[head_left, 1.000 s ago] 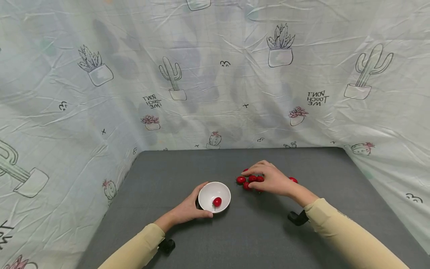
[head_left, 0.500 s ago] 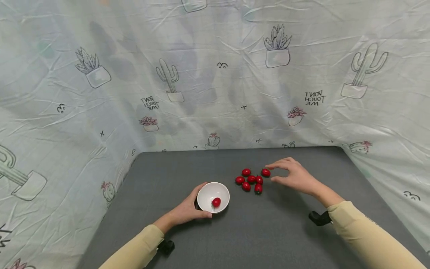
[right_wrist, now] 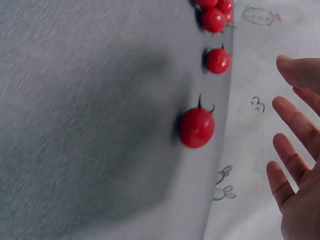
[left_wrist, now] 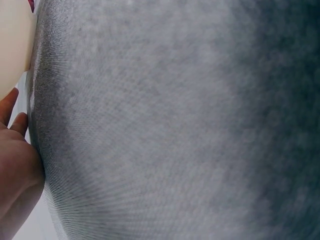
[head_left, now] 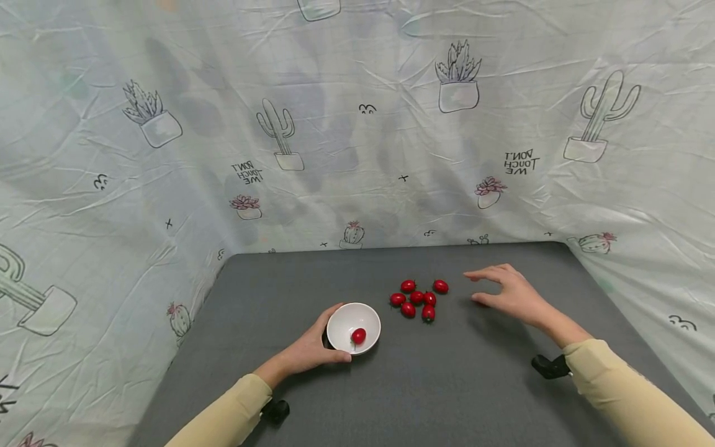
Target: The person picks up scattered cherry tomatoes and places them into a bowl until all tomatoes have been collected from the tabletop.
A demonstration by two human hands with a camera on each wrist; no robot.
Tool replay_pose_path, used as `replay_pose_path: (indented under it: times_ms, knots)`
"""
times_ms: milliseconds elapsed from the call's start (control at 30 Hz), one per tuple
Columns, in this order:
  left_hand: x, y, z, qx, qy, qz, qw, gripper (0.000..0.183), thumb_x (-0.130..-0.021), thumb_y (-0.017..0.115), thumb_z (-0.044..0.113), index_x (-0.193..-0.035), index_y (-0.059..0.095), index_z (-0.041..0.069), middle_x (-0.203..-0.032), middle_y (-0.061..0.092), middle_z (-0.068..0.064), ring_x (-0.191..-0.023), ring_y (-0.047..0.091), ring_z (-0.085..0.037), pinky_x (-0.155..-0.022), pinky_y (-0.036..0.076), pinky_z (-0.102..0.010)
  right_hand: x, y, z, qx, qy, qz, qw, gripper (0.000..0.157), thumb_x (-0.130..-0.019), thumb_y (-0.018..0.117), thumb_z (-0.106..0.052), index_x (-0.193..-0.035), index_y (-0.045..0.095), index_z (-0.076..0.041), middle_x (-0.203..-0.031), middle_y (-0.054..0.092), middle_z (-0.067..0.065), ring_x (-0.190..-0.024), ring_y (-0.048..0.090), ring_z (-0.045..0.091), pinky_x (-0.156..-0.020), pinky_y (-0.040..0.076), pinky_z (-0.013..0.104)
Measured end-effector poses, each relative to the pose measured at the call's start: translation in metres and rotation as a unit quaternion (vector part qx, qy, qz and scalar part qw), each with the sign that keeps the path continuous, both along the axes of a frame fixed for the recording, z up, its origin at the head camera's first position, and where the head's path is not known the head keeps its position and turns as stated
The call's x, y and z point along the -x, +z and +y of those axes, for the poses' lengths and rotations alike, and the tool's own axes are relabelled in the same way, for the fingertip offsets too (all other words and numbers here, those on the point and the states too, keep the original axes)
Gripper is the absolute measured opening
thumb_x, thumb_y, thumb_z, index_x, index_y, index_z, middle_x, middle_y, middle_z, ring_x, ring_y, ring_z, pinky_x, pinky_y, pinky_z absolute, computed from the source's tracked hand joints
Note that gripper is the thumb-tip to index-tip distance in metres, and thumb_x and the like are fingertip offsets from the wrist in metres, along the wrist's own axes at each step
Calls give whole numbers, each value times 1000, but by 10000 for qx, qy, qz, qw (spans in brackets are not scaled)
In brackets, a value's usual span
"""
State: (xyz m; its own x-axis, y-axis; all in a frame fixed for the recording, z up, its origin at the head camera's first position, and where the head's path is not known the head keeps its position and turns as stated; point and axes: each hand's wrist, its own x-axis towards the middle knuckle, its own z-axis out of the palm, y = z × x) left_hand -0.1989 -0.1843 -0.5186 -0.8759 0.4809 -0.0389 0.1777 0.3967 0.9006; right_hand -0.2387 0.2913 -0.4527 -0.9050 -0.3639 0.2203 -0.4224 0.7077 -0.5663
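Observation:
A white bowl (head_left: 339,335) stands on the dark grey table, with one red cherry tomato (head_left: 359,336) inside. My left hand (head_left: 306,349) grips the bowl from its left side, thumb at the front and fingers behind. Several cherry tomatoes (head_left: 417,297) lie in a loose group right of the bowl. My right hand (head_left: 511,297) hovers right of this group, thumb and fingers apart, nothing between them. The right wrist view shows the right hand's spread fingers (right_wrist: 295,117) clear of the nearest tomato (right_wrist: 197,127). In the left wrist view the bowl (left_wrist: 14,45) is only partly seen.
The grey table (head_left: 290,279) reaches back to a pale hanging cloth (head_left: 335,186) printed with cacti, which also hangs along both sides. A black wrist strap part (head_left: 550,366) shows below the right cuff, another (head_left: 276,411) below the left.
My right hand has moved from above the tomatoes out to the right, its fingers spread apart and holding nothing, uncovering the group. The left hand and bowl have stayed in place.

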Motion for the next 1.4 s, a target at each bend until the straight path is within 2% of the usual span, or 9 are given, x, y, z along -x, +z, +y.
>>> replay_pose_path:
  times_ms: [500,700,933,1400]
  knots:
    - [1,0,-1,-3,-15,28,10000,111,-78,92,27,-163,21,19,-154,39,-2,-135,42,-21,-114,26,-52,1,-16,21,-185,-235,-245,9993,53,-93,79,-29,-140,63,-10,-126,68,12,-120,47,36,-96,33,63]
    - [1,1,0,20,8,-9,10000,111,-77,93,28,-162,22,23,-153,40,-1,-134,42,-21,-114,26,-51,4,-27,26,-148,-302,-352,9988,56,-92,80,-26,-141,62,-7,-127,67,14,-122,47,38,-98,30,65]
    - [1,0,0,3,10,-44,10000,110,-77,93,28,-162,23,24,-153,40,-1,-134,43,-21,-113,26,-51,3,-35,29,-225,-346,-488,9980,57,-92,79,-28,-142,61,-7,-128,66,15,-123,47,38,-97,34,65]
    - [1,0,-1,52,12,11,10000,110,-77,93,28,-162,23,22,-153,41,-4,-134,44,-23,-113,27,-52,3,-39,28,-257,-527,-597,9965,59,-93,78,-35,-142,61,-8,-129,66,15,-122,47,39,-93,39,63]
